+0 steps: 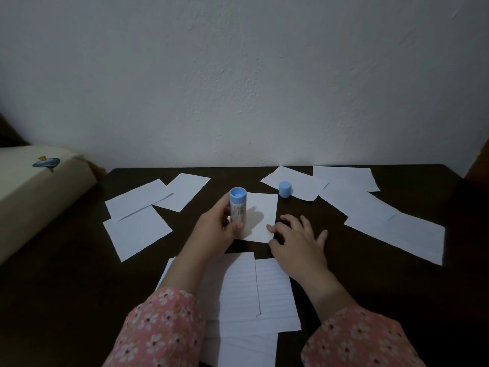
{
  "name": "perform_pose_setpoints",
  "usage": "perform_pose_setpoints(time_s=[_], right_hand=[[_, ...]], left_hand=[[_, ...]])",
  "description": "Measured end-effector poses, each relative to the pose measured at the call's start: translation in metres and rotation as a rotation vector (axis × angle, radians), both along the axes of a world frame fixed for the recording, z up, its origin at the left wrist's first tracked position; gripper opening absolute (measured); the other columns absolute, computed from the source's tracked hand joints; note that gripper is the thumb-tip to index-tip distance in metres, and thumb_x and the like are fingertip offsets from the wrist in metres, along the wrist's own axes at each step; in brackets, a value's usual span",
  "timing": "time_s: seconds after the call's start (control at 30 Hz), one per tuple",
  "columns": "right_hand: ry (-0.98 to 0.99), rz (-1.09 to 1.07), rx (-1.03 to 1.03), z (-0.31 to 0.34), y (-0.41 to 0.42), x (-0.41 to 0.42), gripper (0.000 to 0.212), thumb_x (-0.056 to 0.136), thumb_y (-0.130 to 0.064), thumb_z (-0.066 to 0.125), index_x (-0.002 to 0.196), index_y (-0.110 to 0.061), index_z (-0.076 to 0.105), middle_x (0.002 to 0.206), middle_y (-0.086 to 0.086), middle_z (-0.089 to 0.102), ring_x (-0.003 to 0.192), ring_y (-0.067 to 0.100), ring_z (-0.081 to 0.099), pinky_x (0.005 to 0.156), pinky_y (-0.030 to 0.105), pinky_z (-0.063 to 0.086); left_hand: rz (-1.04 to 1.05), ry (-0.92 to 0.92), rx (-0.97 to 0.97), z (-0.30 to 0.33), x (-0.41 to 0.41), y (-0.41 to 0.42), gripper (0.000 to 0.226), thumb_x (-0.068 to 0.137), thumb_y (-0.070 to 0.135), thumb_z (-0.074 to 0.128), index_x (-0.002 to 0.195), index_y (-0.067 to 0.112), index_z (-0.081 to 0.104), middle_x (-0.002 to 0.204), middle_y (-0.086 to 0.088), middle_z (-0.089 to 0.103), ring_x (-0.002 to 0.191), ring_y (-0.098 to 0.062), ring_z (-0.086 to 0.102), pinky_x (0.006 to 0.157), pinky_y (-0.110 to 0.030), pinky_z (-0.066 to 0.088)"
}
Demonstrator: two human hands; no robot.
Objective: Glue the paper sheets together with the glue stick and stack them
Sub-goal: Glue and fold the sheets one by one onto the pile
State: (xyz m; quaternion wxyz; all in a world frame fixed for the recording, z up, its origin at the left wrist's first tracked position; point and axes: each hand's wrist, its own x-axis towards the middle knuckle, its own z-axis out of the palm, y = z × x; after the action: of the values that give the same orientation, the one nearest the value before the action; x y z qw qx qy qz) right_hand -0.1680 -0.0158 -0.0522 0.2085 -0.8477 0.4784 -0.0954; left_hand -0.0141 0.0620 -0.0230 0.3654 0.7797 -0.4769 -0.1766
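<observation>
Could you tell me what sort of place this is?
Probably a room at home: a dark wooden table against a plain white wall, with a cream cushion or mattress edge beside it.

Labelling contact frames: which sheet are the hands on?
The small centre sheet: right hand presses its near corner, left hand stands the glue stick on it. The others lie untouched.

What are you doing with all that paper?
A person is gluing paper sheets. The left hand grips the glue stick upright on a small sheet, while the right hand rests on that sheet's corner. The blue cap stands apart. More sheets lie scattered on the dark table.
</observation>
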Motion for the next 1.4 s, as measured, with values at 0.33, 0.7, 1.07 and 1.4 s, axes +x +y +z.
perform_pose_setpoints(time_s=[0.33, 0.7, 1.07, 1.4], right_hand=[[-0.014, -0.004, -0.009, -0.001, 0.001, 0.000, 0.040, 0.098, -0.037, 0.041, 0.137, -0.042, 0.043, 0.157, -0.011, 0.019, 0.148, 0.020, -0.001, 0.112, 0.063, -0.004], [-0.011, -0.018, 0.001, 0.005, 0.001, 0.002, 0.040, 0.097, -0.030, 0.043, 0.135, -0.040, 0.047, 0.154, -0.010, 0.023, 0.147, 0.021, 0.004, 0.112, 0.065, 0.000], [0.040, -0.069, -0.083, 0.006, 0.006, 0.017, 0.068, 0.080, -0.075, 0.048, 0.136, -0.036, 0.047, 0.140, -0.007, 0.039, 0.136, 0.019, 0.027, 0.113, 0.058, 0.009], [-0.098, -0.084, -0.198, 0.000, 0.000, 0.013, 0.040, 0.100, -0.034, 0.044, 0.140, -0.027, 0.046, 0.145, -0.005, 0.043, 0.134, 0.013, 0.035, 0.109, 0.034, 0.033]], left_hand=[[0.055, 0.037, -0.010, 0.006, 0.009, 0.009, 0.059, 0.090, 0.015, 0.062, 0.142, 0.029, 0.038, 0.132, 0.002, 0.054, 0.112, -0.010, 0.049, 0.096, -0.034, 0.045], [0.388, 0.588, -0.415, 0.013, 0.020, 0.026, 0.057, 0.087, 0.021, 0.065, 0.138, 0.027, 0.040, 0.124, 0.001, 0.060, 0.111, -0.019, 0.058, 0.094, -0.041, 0.049], [0.385, 0.570, -0.474, 0.015, 0.021, 0.026, 0.044, 0.087, 0.021, 0.066, 0.123, 0.031, 0.045, 0.109, 0.002, 0.064, 0.098, -0.015, 0.064, 0.094, -0.042, 0.051], [0.380, 0.484, -0.423, 0.014, 0.017, 0.020, 0.055, 0.087, 0.020, 0.067, 0.132, 0.034, 0.040, 0.132, -0.003, 0.051, 0.126, -0.024, 0.047, 0.099, -0.050, 0.046]])
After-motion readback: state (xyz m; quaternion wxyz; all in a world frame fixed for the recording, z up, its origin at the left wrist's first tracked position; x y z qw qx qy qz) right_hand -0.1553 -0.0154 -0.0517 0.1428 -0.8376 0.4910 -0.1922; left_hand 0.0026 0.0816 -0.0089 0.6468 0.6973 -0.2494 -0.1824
